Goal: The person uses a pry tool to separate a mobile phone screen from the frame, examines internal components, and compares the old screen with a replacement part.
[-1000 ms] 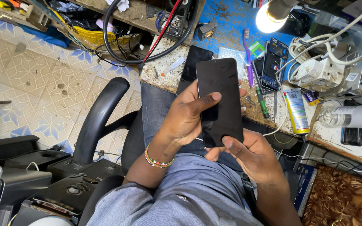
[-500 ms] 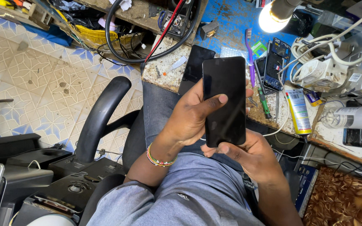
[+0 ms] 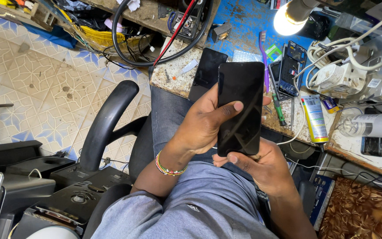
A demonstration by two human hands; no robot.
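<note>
Phone (image 3: 240, 108) shifted slightly right and more upright versus a second ago; same two-handed hold, dark screen facing up, no new contact. Reads as inspection in progress, nothing opened on it.

Left hand (image 3: 202, 124) wrapped around left edge, thumb laid across the screen, fingers curled behind and pinching the body. Right hand (image 3: 261, 170) cupped under the bottom end, thumb tip (image 3: 231, 158) touching the lower edge, remaining fingers hidden behind.

Held above the lap, clear of the surface (image 3: 173, 75). Second dark phone (image 3: 207, 73) flat on the surface edge just behind. Opened phone frame (image 3: 291, 71), purple toothbrush (image 3: 264, 57), glue tube (image 3: 315, 117) further right. Lit lamp (image 3: 288, 20) overhead.
</note>
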